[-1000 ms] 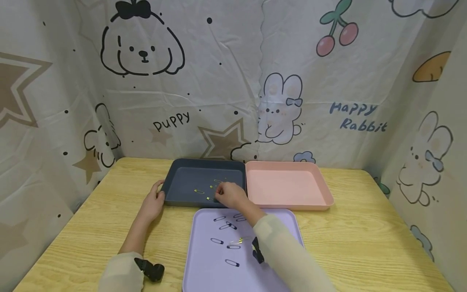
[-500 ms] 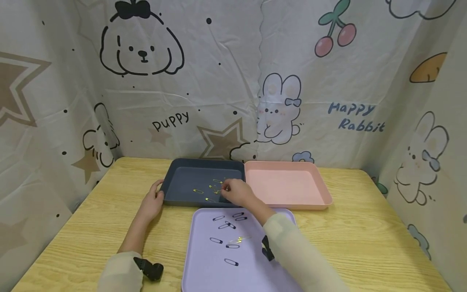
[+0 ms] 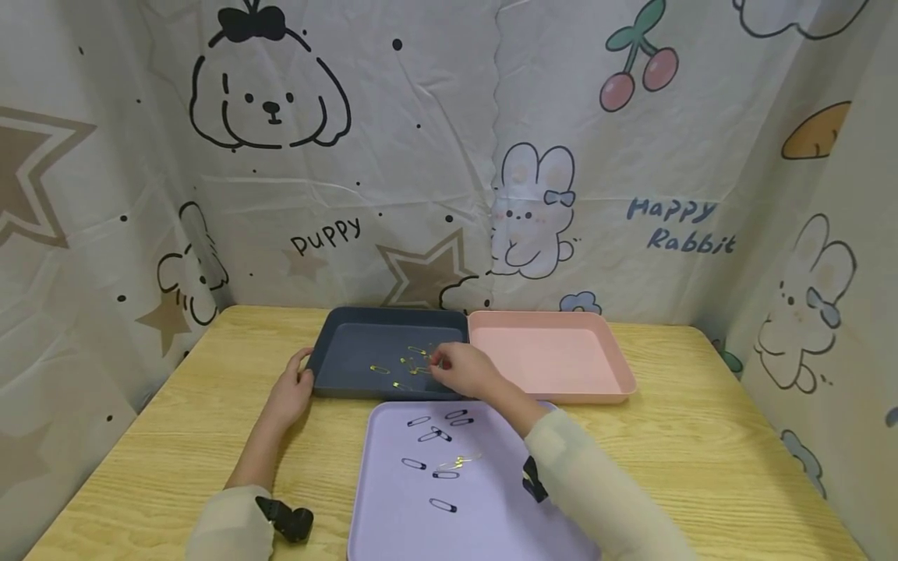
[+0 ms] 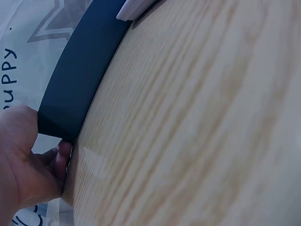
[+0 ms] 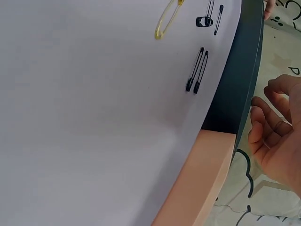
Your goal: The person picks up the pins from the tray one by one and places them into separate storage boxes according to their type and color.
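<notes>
Head view: in the centre of the frame the right hand (image 3: 464,370) hovers over the right part of the dark blue plastic tray (image 3: 344,360), fingers relaxed and loosely bent; whether a pin sits between its fingertips is too small to tell. A small cluster of gold safety pins (image 3: 410,364) lies on that tray's floor just left of the fingers. The left hand (image 3: 291,388) grips the tray's left rim, thumb curled over the edge. To the right, touching the blue tray, the pink plastic tray (image 3: 617,366) holds nothing visible. At lower centre the lilac plastic tray (image 3: 393,530) carries several black safety pins (image 3: 418,421) and at least one gold safety pin (image 3: 456,463). All three stand on the light wooden bench (image 3: 701,467).

Judging by this, the gold pins are mostly gathered in the blue tray, one or so is left on the lilac tray, and the black pins look untouched.

Left wrist view: at lower left the left hand (image 4: 23,174) pinches the blue tray's (image 4: 77,80) corner, fingers wrapped under it.

Right wrist view: at right the right hand (image 5: 275,141) shows loosely curled fingers with nothing visible between them. At top centre, a gold pin (image 5: 167,19) and black pins (image 5: 197,70) lie on the lilac tray (image 5: 70,117).
</notes>
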`<state>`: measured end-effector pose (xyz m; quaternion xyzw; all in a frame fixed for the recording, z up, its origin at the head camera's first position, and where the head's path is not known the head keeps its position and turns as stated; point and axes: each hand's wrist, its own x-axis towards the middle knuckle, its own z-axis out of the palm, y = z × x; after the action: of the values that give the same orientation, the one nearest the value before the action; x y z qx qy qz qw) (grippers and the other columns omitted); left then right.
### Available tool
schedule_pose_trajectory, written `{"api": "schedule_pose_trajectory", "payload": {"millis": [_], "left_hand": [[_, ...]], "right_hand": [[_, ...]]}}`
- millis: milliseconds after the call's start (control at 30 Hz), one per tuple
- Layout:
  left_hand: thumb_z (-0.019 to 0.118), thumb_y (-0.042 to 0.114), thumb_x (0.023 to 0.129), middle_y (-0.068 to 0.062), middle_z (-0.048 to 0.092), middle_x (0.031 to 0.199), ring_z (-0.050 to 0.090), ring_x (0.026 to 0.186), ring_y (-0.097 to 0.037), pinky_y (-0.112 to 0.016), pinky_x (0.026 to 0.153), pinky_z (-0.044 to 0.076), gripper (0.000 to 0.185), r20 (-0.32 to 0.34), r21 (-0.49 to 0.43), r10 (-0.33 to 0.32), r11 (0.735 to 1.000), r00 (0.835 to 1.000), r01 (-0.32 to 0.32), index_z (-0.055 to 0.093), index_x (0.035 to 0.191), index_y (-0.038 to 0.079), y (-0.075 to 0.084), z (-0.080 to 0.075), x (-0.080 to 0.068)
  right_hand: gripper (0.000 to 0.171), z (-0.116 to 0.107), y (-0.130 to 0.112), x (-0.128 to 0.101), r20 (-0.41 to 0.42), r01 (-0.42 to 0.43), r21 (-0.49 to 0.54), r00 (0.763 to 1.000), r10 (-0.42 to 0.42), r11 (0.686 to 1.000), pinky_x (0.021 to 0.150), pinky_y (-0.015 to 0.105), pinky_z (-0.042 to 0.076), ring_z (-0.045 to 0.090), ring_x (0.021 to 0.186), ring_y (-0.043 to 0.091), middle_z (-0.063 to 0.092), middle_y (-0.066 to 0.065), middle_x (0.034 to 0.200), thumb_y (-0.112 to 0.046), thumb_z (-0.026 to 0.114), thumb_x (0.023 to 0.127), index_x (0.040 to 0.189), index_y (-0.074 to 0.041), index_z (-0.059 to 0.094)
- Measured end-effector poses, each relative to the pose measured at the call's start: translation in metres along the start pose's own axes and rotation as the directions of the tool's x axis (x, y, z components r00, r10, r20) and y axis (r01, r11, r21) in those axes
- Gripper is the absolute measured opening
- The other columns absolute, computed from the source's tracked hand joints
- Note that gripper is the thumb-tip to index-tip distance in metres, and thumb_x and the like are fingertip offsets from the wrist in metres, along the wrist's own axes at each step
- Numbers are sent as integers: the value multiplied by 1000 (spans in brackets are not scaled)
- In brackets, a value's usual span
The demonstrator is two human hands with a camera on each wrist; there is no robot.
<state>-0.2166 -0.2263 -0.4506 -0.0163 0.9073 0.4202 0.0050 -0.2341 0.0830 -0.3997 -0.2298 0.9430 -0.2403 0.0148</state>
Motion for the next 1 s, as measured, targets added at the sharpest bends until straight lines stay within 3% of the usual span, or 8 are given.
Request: {"api": "schedule_pose_trajectory", "payload": {"millis": [167,367,1000], "left_hand": [[23,23,98,0,35,64,34,54,-14,-30,56,30,51,-21,-9,25,1000,999,-25,22,146,8,0,1,-2],[23,21,99,-2,36,66,35,57,-16,-31,60,32,51,3,14,-14,1000,1000,14,18,148,10,0,0,1],[23,20,99,-2,35,67,35,57,-15,-30,58,32,50,5,20,-19,1000,1000,19,18,148,10,1,0,1]], "right_hand": [[15,-5,2,-8,14,40,-17,999,-40,999,58,24,38,47,63,9,56,-4,72,-23,59,87,95,-13,67],[12,-10,5,-22,17,91,-23,996,-91,996,57,22,38,46,61,7,55,-6,68,-24,62,86,92,-15,67],[8,-8,22,-77,88,77,6,993,-77,997,64,23,41,51,70,8,57,-10,74,-23,65,85,90,-18,68]]}}
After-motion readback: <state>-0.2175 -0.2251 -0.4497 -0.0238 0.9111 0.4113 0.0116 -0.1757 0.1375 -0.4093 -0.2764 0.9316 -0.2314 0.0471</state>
